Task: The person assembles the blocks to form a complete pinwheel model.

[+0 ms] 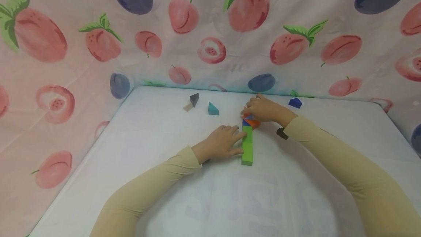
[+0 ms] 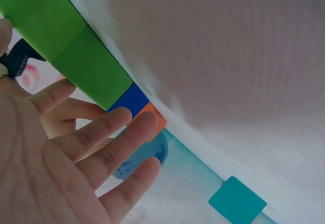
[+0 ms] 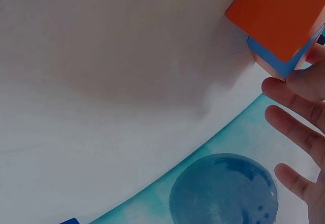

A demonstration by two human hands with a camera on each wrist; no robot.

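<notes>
Two green blocks (image 1: 247, 153) lie end to end in a row, with a dark blue triangular block (image 1: 245, 123) at their far end. Beside it sits an orange block (image 1: 254, 124). My left hand (image 1: 221, 143) is alongside the green blocks, fingers extended, fingertips at their left side; its palm and spread fingers (image 2: 111, 153) show in the left wrist view. At the row's far end, my right hand (image 1: 264, 109) pinches a small orange block (image 1: 246, 112) between thumb and index finger. A light blue piece (image 3: 269, 54) shows by that thumb, partly hidden behind orange.
Left of the row stand a teal triangular block (image 1: 213, 109), a grey triangular block (image 1: 194, 99) and a pale wooden piece (image 1: 188, 107). A dark blue block (image 1: 295, 102) lies to the far right. Fruit-patterned cloth (image 1: 210, 25) rises behind the white table (image 1: 158, 120).
</notes>
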